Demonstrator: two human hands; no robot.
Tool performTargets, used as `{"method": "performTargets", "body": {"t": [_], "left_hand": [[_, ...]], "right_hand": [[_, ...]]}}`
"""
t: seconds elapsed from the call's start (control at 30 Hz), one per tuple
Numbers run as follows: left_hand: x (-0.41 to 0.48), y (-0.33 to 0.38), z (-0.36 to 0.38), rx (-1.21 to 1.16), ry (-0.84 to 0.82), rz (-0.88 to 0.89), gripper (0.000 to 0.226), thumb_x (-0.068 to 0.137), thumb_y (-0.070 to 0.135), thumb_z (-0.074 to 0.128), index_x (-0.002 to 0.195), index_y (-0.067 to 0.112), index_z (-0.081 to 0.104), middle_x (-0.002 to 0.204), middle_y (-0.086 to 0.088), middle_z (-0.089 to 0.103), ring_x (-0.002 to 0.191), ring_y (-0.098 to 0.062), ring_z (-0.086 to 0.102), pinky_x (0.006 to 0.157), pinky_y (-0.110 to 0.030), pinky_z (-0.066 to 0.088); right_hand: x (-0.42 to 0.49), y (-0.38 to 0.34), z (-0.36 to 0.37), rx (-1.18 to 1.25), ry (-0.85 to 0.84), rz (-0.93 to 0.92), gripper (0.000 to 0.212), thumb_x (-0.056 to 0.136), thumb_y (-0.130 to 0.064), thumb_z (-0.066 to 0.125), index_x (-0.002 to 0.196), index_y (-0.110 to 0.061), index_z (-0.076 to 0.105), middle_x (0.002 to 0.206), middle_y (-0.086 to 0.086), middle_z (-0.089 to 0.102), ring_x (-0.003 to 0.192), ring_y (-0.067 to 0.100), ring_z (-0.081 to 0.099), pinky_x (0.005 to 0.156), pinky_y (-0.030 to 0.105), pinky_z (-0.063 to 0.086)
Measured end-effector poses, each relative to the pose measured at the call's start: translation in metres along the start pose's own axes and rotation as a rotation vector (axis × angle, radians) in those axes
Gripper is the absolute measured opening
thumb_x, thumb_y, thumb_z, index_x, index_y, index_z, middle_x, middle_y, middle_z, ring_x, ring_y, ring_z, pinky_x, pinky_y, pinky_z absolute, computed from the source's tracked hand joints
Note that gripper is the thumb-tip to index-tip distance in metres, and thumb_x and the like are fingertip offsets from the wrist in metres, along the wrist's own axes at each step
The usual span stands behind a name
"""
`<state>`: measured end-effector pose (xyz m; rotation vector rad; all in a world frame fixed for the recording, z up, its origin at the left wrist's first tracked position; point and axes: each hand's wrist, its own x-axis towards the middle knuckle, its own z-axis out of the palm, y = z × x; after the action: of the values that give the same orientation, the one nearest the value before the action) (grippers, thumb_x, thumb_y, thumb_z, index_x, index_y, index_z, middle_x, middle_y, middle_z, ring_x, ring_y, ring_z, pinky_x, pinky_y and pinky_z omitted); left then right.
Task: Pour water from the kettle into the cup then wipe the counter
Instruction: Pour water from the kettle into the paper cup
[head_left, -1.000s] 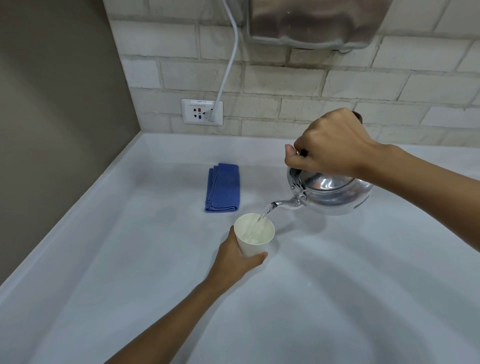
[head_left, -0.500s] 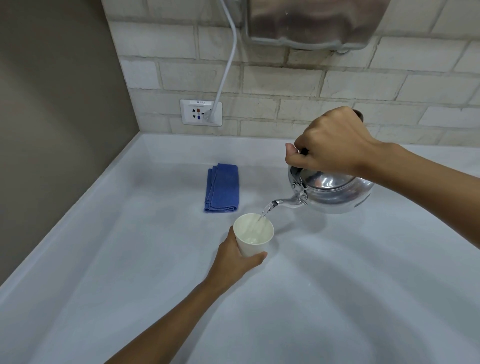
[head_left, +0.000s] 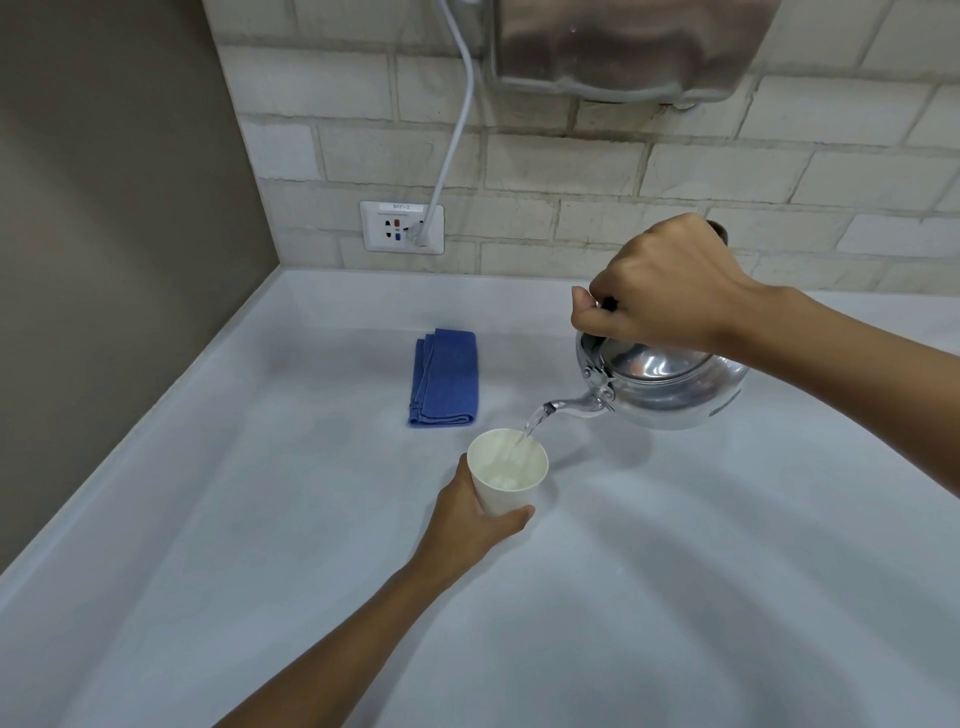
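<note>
nearest us, our left hand wraps around the white cup, steadying it where it stands on the pale counter. just past it and up to the right, our right hand is closed on the handle of the steel kettle, which is tipped with its spout over the cup's rim; a thin stream of water falls inside. so we judge the pouring step is in hand, with some water already in the cup. beyond the left hand, near the cup but apart from it, lies the folded blue cloth. next we'd need to level the kettle, set it down clear of the cup, then free a hand for the cloth.
</note>
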<state>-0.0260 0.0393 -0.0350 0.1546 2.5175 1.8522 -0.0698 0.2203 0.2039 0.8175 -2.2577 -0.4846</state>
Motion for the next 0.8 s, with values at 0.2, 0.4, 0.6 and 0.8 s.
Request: {"method": "performTargets", "body": {"t": [0.2, 0.4, 0.6, 0.8], "left_hand": [[-0.0001, -0.0002, 0.0004, -0.006, -0.003, 0.007, 0.069, 0.060, 0.033, 0.082, 0.113, 0.036, 0.040, 0.103, 0.023, 0.053, 0.096, 0.006, 0.052, 0.068, 0.003, 0.039], [0.0000, -0.0001, 0.0004, -0.015, -0.004, 0.002, 0.067, 0.059, 0.034, 0.083, 0.110, 0.040, 0.040, 0.102, 0.023, 0.055, 0.095, 0.008, 0.052, 0.068, 0.002, 0.039], [0.0007, -0.0007, 0.0005, -0.005, -0.003, 0.002, 0.067, 0.059, 0.034, 0.083, 0.111, 0.038, 0.040, 0.102, 0.023, 0.054, 0.095, 0.007, 0.052, 0.067, 0.002, 0.039], [0.0010, -0.0012, 0.0009, 0.017, 0.006, -0.002, 0.063, 0.059, 0.035, 0.082, 0.104, 0.044, 0.039, 0.098, 0.025, 0.054, 0.091, 0.014, 0.051, 0.067, 0.003, 0.038]], "right_hand": [[0.0006, -0.0003, -0.0024, 0.008, 0.000, -0.005, 0.045, 0.081, -0.023, 0.039, 0.039, -0.012, 0.029, 0.036, 0.005, 0.020, 0.037, 0.017, 0.017, 0.052, 0.014, 0.009], [0.0007, 0.0004, -0.0036, 0.011, 0.007, 0.003, 0.045, 0.081, -0.023, 0.038, 0.039, -0.012, 0.029, 0.037, 0.006, 0.020, 0.038, 0.017, 0.017, 0.052, 0.015, 0.008], [0.0000, 0.0024, -0.0026, 0.006, -0.010, 0.011, 0.044, 0.081, -0.022, 0.040, 0.040, -0.010, 0.029, 0.037, 0.007, 0.021, 0.038, 0.018, 0.019, 0.051, 0.016, 0.009], [-0.0001, 0.0024, -0.0030, -0.003, 0.009, 0.006, 0.044, 0.081, -0.024, 0.036, 0.039, -0.011, 0.028, 0.037, 0.005, 0.019, 0.038, 0.017, 0.017, 0.052, 0.014, 0.007]]}}
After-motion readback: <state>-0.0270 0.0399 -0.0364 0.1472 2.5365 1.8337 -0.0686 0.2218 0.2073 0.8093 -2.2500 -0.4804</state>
